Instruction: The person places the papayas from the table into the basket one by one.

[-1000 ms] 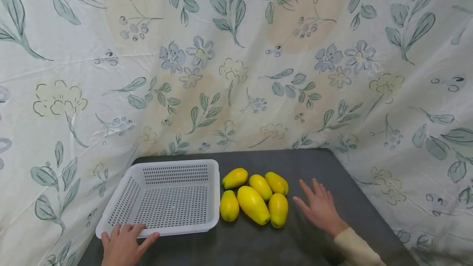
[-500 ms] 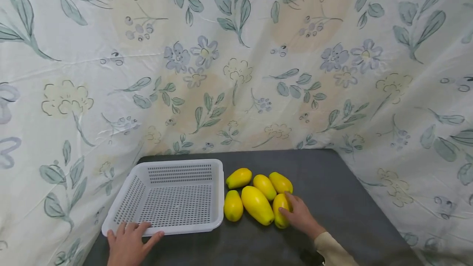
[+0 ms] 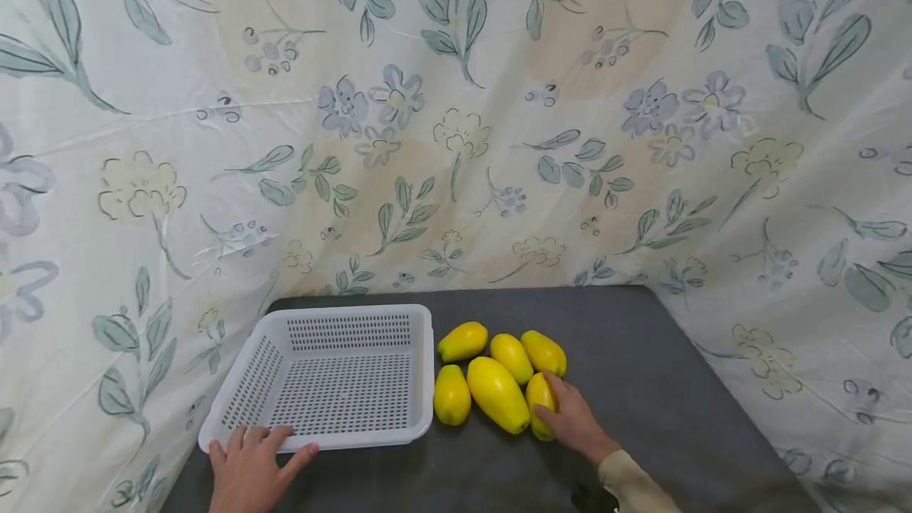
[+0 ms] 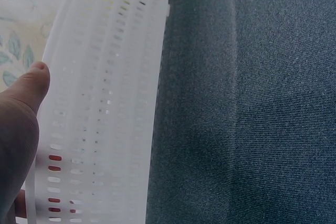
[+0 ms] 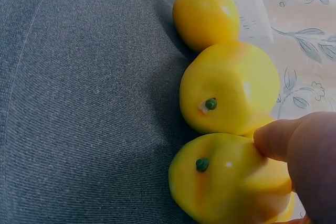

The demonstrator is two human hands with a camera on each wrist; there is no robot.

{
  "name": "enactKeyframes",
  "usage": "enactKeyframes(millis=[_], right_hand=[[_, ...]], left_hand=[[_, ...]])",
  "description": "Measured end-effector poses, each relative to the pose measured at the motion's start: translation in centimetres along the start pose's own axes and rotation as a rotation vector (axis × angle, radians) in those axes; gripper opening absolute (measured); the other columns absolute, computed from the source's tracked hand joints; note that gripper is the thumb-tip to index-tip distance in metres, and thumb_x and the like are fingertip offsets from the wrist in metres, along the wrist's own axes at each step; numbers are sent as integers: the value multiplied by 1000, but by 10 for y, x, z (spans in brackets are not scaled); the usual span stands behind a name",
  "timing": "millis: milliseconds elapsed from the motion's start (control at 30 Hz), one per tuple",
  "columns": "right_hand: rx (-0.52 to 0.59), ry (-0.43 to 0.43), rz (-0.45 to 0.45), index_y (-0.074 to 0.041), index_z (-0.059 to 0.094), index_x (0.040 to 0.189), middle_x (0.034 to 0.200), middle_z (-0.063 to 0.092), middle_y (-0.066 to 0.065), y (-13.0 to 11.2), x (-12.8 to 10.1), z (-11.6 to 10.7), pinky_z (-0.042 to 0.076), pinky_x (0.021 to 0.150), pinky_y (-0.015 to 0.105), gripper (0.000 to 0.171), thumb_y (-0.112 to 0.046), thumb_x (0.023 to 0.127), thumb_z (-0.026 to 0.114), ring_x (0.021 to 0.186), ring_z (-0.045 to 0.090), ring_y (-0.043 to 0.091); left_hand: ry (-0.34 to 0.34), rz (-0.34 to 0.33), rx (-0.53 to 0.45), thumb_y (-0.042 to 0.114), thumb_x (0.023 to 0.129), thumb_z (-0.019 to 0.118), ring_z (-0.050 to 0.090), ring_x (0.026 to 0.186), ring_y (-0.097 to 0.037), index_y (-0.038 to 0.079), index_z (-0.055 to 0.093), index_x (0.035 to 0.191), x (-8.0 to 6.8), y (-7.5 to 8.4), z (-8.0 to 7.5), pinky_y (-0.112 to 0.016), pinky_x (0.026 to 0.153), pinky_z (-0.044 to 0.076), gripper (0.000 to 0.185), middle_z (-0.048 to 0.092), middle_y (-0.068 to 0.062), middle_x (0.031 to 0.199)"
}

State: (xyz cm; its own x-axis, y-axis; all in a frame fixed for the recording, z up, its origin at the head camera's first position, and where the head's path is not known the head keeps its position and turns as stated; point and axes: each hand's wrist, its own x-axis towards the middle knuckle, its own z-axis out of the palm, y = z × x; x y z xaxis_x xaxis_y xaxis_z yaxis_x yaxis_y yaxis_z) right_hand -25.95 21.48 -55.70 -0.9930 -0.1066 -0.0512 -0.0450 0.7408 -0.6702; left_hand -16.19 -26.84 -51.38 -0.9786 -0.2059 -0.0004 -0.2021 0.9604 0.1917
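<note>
Tabletop [image 3: 627,339], dark grey woven cloth, runs rightward past right hand [image 3: 572,418]; we see it pinching oblong yellow fruit [image 3: 539,396]. Five similar fruits [image 3: 497,394] crowd left and behind, before white perforated plastic basket [image 3: 349,332]; left hand [image 3: 249,469] rests relaxed over near rim.

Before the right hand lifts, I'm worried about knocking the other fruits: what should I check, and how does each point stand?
1. Right hand in place: ok, thumb and fingers on the near-right fruit.
2. Firm grip: cannot tell from stills.
3. Gripped fruit free of neighbours: not ok, it appears to touch the large fruit.
4. Left hand at the white basket: ok, fingers over its near rim.
5. Room in the basket: ok, no fruit inside.
6. Low, straight path there: not ok, the large fruit and near-left fruit lie between.
</note>
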Motion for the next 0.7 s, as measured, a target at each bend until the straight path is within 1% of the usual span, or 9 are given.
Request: enactKeyframes(millis=[100, 167, 233, 367, 433, 533, 600, 700], right_hand=[[-2, 9, 0, 0, 39, 154, 146, 48, 34, 0, -1, -1, 44, 103, 65, 68, -25, 96, 67, 131, 49, 52], [-8, 26, -16, 1, 41, 152, 144, 50, 33, -1, -2, -3, 46, 102, 63, 67, -23, 95, 68, 129, 52, 50], [-13, 52, -47, 2, 43, 150, 139, 54, 32, -3, -4, -8, 49, 97, 60, 66, -20, 94, 69, 122, 57, 47], [-18, 89, -101, 3, 43, 150, 131, 58, 29, -17, -8, -28, 52, 85, 51, 65, -17, 94, 70, 106, 61, 37], [-23, 93, -123, 3, 41, 152, 131, 57, 28, -28, -7, -42, 52, 83, 47, 66, -17, 96, 69, 103, 61, 33], [-24, 95, -125, 1, 34, 155, 139, 52, 30, -45, -5, -63, 54, 86, 48, 68, -19, 99, 66, 108, 60, 35], [-35, 108, -131, 1, 30, 157, 146, 47, 31, -54, -4, -77, 53, 92, 52, 69, -20, 100, 64, 117, 58, 40], [-39, 126, -141, 0, 27, 159, 152, 40, 32, -65, 0, -94, 51, 98, 57, 71, -21, 101, 62, 127, 53, 46]], left_hand=[[3, 1, -1, 71, 84, 64, 47, 117, -57, 4, 71, 115, 0, 1, 1, -83, 103, 18, 74, 64, -29, 110], [3, 2, 0, 71, 84, 64, 47, 116, -56, 4, 71, 115, 0, 1, 2, -83, 103, 18, 74, 64, -28, 110], [3, 3, -1, 72, 84, 64, 47, 115, -56, 4, 71, 114, -1, 1, 3, -83, 102, 18, 74, 64, -27, 109], [-1, -3, -12, 73, 83, 63, 46, 116, -56, 4, 71, 116, -1, 2, 1, -82, 103, 17, 77, 63, -28, 111], [-3, -9, -25, 74, 83, 64, 45, 117, -55, 4, 71, 117, -2, 2, 0, -82, 104, 15, 78, 63, -29, 112], [0, -14, -39, 74, 82, 64, 43, 119, -55, 4, 71, 117, -2, 3, -1, -82, 105, 13, 79, 62, -29, 113], [0, -18, -45, 76, 81, 64, 42, 119, -56, 4, 71, 117, -2, 3, -1, -82, 105, 13, 81, 62, -29, 114], [-3, -17, -42, 82, 80, 59, 41, 119, -57, 3, 70, 118, -2, 2, 0, -82, 105, 13, 88, 61, -30, 115]])
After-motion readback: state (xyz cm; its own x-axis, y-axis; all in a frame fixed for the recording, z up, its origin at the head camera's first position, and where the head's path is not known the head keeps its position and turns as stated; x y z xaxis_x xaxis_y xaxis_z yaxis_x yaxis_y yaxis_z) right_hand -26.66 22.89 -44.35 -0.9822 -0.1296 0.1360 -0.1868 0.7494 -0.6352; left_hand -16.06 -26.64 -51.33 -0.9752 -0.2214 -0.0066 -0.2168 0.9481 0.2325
